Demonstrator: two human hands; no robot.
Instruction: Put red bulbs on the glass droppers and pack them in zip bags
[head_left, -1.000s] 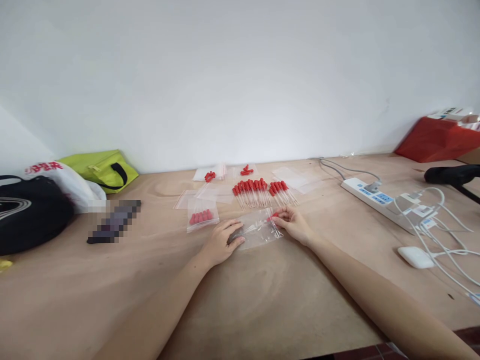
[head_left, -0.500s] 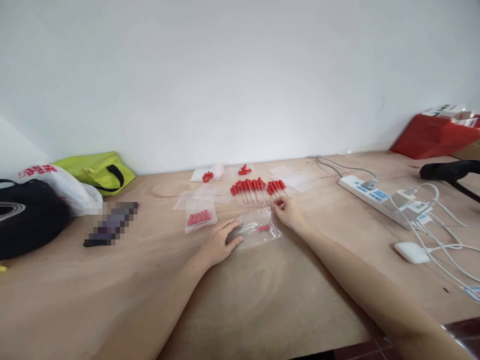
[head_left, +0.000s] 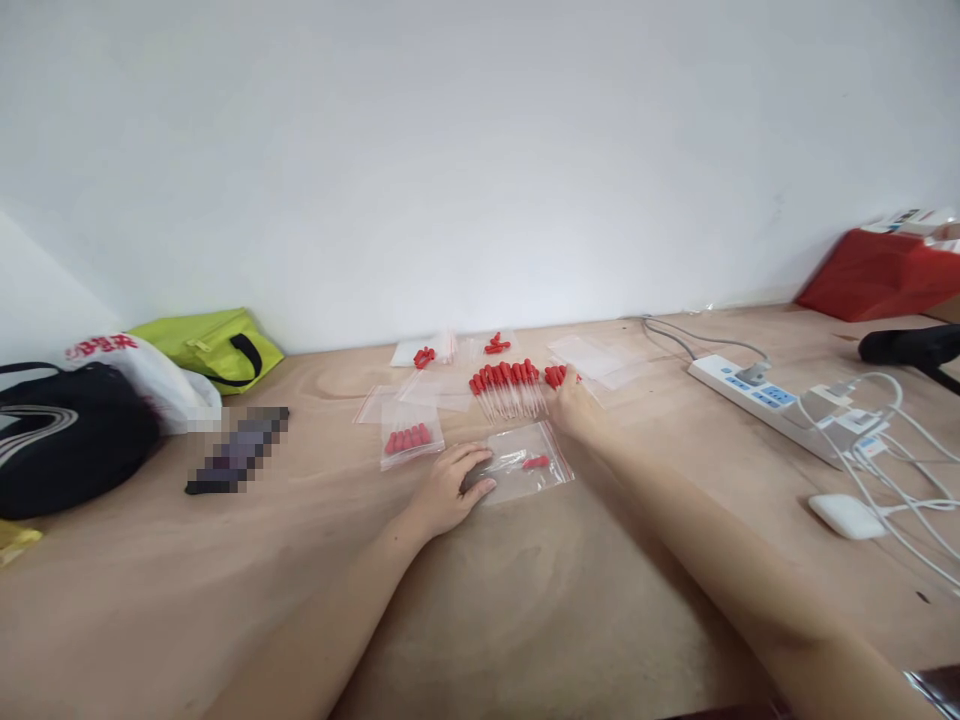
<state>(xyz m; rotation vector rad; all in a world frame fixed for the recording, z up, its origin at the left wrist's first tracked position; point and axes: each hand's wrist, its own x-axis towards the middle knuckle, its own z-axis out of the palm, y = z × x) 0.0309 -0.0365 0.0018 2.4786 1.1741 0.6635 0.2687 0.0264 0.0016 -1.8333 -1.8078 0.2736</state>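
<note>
My left hand lies with its fingers apart on the left edge of a clear zip bag. Inside that bag is a small red piece. My right hand reaches over the right-hand group of red-tipped sticks; its fingertips are blurred, and whether they grip one is unclear. Beside it fans out a larger group of red-tipped sticks. Left of my left hand, a clear bag contains several red pieces. Two loose red clusters, one left and one right, sit on bags near the wall.
Flat clear bags lie at the back right. A power strip with white cables and a white adapter is on the right. Leftward are a phone, a green bag and a black bag. A red bag stands far right.
My right hand has moved up from the stick ends to the red tips of the right-hand group. My left hand stays on the bag. The whole view has shifted slightly.
</note>
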